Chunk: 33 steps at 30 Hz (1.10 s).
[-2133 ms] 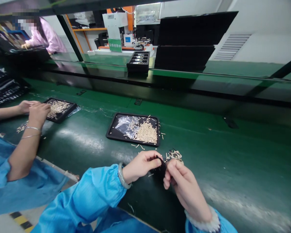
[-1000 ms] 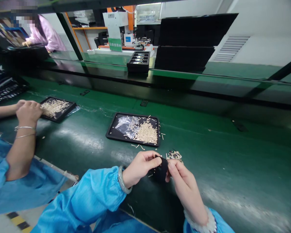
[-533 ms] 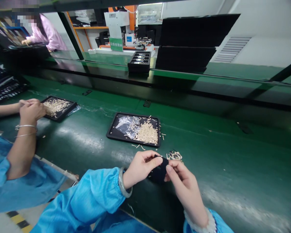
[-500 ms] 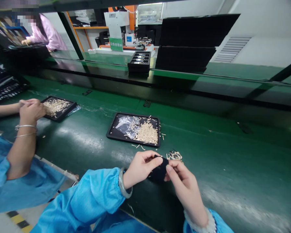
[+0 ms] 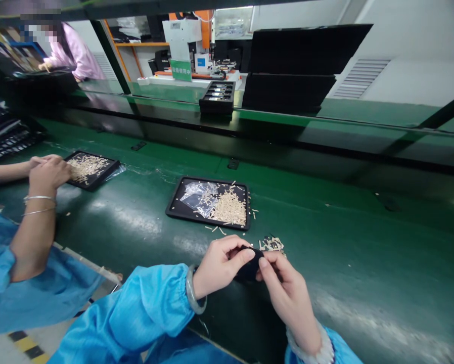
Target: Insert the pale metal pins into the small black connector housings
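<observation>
Pinching a black piece (image 5: 248, 271), fingertips closed, left hand (image 5: 220, 264) and right hand (image 5: 288, 288) faced a rimmed tray (image 5: 196, 219) of pale slivers (image 5: 229, 208) at eleven o'clock.

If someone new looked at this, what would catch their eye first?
Probably the pale heap of small strips on the black tray mid-bench, beside a crumpled clear bag. Next, nearer the camera, the left hand and right hand pinching a small black piece.
</observation>
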Each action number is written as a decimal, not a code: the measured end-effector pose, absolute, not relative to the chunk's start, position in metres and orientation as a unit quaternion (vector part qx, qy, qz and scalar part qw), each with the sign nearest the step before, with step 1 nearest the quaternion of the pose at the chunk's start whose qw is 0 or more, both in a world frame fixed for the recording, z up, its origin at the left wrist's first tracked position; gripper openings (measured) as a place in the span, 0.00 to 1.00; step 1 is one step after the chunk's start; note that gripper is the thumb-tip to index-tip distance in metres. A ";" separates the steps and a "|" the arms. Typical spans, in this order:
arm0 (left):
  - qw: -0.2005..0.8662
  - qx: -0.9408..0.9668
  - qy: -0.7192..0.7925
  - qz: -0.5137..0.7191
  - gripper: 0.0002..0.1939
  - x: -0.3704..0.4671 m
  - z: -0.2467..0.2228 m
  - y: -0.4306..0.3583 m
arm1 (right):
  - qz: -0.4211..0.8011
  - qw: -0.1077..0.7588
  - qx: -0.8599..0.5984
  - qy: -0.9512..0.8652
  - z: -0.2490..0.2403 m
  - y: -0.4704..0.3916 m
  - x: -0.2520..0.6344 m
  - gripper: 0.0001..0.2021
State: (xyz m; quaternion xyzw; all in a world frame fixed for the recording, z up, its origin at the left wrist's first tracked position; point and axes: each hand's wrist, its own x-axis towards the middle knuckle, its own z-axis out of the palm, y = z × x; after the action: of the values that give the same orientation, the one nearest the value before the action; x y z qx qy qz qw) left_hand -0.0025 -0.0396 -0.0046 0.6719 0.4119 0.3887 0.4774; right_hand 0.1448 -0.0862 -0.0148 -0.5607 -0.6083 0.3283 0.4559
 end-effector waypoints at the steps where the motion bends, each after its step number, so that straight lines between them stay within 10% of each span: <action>1: 0.462 0.679 0.403 0.405 0.09 -0.003 -0.004 -0.039 | 0.328 0.461 -0.562 -0.603 -0.015 -0.086 0.146 0.08; 11: 0.124 0.839 0.218 0.483 0.16 -0.019 -0.017 -0.028 | 0.632 0.505 -0.461 -0.365 -0.009 -0.081 0.153 0.13; 33: 0.051 0.872 0.196 0.445 0.15 -0.018 -0.018 -0.024 | 0.702 0.526 -0.407 -0.255 -0.015 -0.080 0.147 0.12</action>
State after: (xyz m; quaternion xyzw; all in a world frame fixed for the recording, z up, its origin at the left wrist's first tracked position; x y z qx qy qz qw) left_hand -0.0179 -0.0238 -0.0176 0.8721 0.1963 0.4453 0.0512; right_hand 0.1467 -0.0796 -0.0154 -0.4070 -0.2552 0.7020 0.5258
